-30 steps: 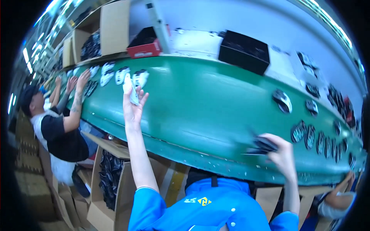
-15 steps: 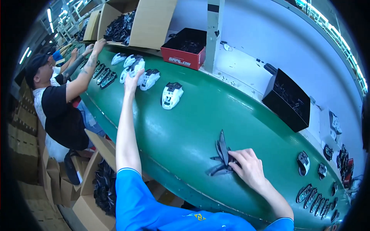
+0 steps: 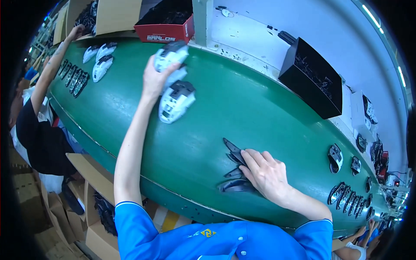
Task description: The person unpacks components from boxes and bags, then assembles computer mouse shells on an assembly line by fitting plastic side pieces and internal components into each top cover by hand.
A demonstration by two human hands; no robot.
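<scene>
Hands well apart, each closed on something. Clamped in left hand (image 3: 154, 82), at eleven o'clock: a white shell (image 3: 173, 55), raised over the far part of the green table (image 3: 242, 104). Smeared by motion there, so long axis hard to read; dark end probably toward one o'clock. Just on the six o'clock side of that grip, a second shell (image 3: 177, 76), partly hidden. Beside it, at ten o'clock, a loose shell (image 3: 177, 103) flat on the table, dark end toward one, white end toward seven, long axis along that same line.

Pinched between thumb and fingers of right hand (image 3: 268, 173), at four o'clock: black blades (image 3: 234, 173), fanned out low over the table, inner ends under the fingertips. Uppermost blade with tip toward ten or eleven, a middle one toward eight, lowest nearly along the nine-to-three line.

Farther out at ten o'clock, three shells (image 3: 102, 68) close together, long axes between one and two; near them a row of dark bases (image 3: 73, 78), slanted likewise. At four, a similar dark row (image 3: 346, 197). Behind the table, a red box (image 3: 162, 32) at eleven and a black box (image 3: 310, 84) at two.
</scene>
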